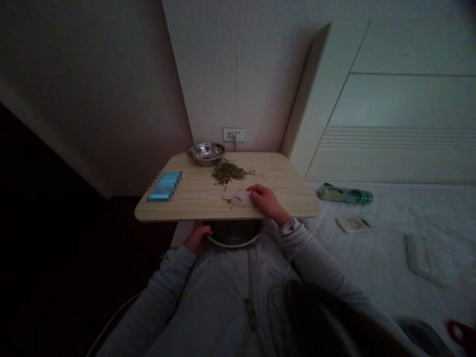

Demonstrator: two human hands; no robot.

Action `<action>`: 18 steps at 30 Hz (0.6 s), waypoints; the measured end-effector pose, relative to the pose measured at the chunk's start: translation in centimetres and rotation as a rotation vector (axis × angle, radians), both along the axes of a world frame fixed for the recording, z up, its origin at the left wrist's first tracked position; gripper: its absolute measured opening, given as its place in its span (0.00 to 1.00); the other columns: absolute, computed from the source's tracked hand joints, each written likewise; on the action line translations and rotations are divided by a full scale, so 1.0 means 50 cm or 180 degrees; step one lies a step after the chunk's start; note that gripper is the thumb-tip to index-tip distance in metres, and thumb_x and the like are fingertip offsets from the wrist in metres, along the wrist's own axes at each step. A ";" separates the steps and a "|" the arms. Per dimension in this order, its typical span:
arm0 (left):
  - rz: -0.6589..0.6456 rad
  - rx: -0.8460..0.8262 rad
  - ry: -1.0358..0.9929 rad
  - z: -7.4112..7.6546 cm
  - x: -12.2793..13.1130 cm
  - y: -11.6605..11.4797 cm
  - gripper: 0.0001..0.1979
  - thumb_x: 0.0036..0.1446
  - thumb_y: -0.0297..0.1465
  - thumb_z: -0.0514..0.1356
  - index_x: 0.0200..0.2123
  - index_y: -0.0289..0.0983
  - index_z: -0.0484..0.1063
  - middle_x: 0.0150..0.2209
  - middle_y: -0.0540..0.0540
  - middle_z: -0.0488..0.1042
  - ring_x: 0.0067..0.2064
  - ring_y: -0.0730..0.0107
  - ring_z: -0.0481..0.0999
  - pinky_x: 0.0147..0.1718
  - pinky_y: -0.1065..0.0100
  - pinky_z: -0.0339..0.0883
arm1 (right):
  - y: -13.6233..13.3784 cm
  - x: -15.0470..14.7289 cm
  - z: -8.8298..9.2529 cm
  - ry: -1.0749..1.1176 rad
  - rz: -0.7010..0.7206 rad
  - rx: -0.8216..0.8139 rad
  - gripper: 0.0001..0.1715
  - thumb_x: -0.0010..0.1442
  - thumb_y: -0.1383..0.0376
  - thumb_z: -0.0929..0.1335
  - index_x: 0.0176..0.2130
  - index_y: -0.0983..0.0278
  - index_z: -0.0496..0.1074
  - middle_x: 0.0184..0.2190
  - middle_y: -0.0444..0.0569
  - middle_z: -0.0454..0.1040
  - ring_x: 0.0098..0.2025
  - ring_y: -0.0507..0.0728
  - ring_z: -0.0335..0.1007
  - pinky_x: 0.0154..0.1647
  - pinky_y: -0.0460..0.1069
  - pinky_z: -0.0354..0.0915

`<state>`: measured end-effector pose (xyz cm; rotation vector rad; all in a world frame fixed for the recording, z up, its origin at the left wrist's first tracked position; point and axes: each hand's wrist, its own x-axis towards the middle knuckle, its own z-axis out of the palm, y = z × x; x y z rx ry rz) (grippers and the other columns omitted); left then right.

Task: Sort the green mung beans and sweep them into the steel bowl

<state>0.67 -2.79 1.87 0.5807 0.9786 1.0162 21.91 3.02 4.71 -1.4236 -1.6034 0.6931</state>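
My left hand (198, 239) grips the left rim of a metal bowl (233, 244) on my lap, partly under the table's front edge. Above it, my right hand (267, 201) rests near the front of the small wooden table (193, 203). Its fingers are closed on a thin whitish piece (241, 198), perhaps paper or tissue; dim light hides its exact kind. Several small green grains, like mung beans (227, 201), lie beside that piece. Farther back is a larger loose pile of the same green grains (227, 172).
A shiny metal bowl (207, 154) stands at the table's back left, with a blurred phone-like screen (165, 186) in front. A wall socket (234, 134) holds a plug. On the bed to the right lie a green pouch-like item (345, 194) and a flat pale box (356, 225).
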 end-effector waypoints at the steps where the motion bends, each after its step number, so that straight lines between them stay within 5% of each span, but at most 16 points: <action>1: -0.0022 -0.0042 0.0021 0.000 -0.001 0.000 0.15 0.30 0.20 0.51 0.26 0.35 0.69 0.24 0.50 0.73 0.34 0.63 0.71 0.28 0.67 0.64 | -0.001 0.000 0.000 -0.0034 0.0002 0.0001 0.16 0.43 0.67 0.59 0.33 0.65 0.69 0.21 0.42 0.66 0.23 0.48 0.57 0.26 0.44 0.53; 18: 0.0255 -0.0074 0.0038 -0.012 0.005 0.004 0.16 0.33 0.22 0.53 0.30 0.37 0.69 0.27 0.50 0.74 0.34 0.63 0.72 0.28 0.66 0.66 | -0.004 -0.004 0.003 -0.0062 -0.0006 0.0009 0.16 0.43 0.67 0.58 0.32 0.65 0.69 0.19 0.41 0.64 0.22 0.48 0.56 0.25 0.44 0.53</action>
